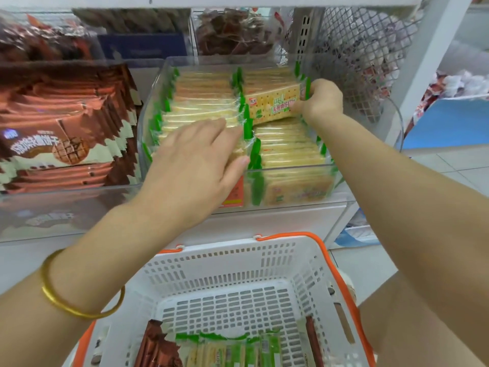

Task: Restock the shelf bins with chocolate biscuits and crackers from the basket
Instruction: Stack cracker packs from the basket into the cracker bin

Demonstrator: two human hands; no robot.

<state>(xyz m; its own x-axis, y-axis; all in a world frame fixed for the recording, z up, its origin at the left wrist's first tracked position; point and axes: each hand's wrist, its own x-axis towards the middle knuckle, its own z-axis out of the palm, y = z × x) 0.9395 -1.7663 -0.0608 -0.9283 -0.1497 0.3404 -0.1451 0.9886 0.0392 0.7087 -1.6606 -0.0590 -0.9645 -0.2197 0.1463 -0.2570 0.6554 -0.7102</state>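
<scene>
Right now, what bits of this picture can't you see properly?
Head view:
- Basket: its near end is cut off by the bottom edge, so the count of packs left is unknown.
- Cracker pack: right end hidden by the right hand gripping it.
- Left hand covers the packs beneath it.
- Top bin: blurred, contents unclear.

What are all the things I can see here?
middle bin: one, clear, on the shelf
cracker packs: many, yellow with green ends, in rows in the middle bin
held cracker pack: one, yellow and green, above the right row
chocolate biscuit packs: many, brown, in the left bin
basket: one, white with orange handles, below the shelf
basket crackers: several, green and yellow, at its near end
basket chocolate packs: a few, brown, near left corner
bangle: one, gold, left wrist
left hand: flat on the left row
right hand: grips the held cracker pack
</scene>
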